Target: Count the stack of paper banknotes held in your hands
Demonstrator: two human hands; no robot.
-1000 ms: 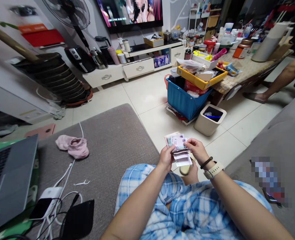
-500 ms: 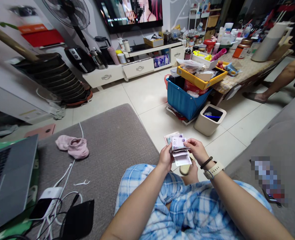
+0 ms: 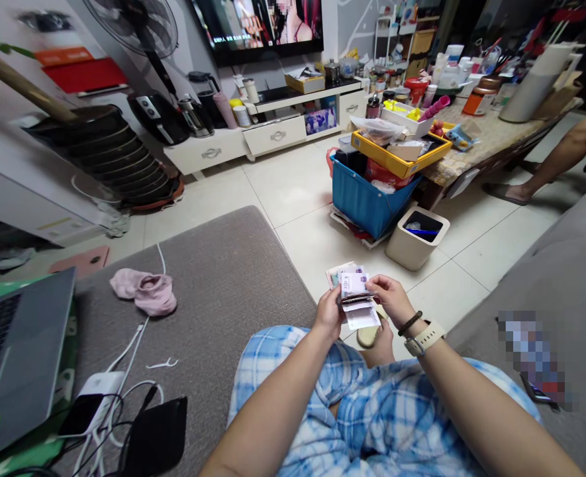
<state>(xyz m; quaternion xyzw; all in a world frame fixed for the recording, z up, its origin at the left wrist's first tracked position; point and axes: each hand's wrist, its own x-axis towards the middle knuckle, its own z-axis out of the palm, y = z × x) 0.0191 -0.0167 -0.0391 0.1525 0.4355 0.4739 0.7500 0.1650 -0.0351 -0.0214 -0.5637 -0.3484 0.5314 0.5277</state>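
A small stack of banknotes [image 3: 353, 291] is held in front of my knees, above the tiled floor. My left hand [image 3: 329, 313] grips the stack from the left side. My right hand [image 3: 394, 299] pinches the top notes from the right with thumb and fingers; that wrist carries a watch with a pale strap and a dark band. I sit on a grey sofa [image 3: 213, 291] in blue checked shorts.
A beige waste bin [image 3: 416, 237] and a blue crate [image 3: 369, 199] stand on the floor ahead. A cluttered table [image 3: 491, 136] is at the right, with another person's leg [image 3: 551, 159] beyond. Laptop [image 3: 19, 364], cables, black phone [image 3: 156, 440] and pink cloth [image 3: 146, 291] lie on the sofa.
The fanned notes have been drawn together into a tighter stack and sit slightly lower. Both hands stay in nearly the same place.
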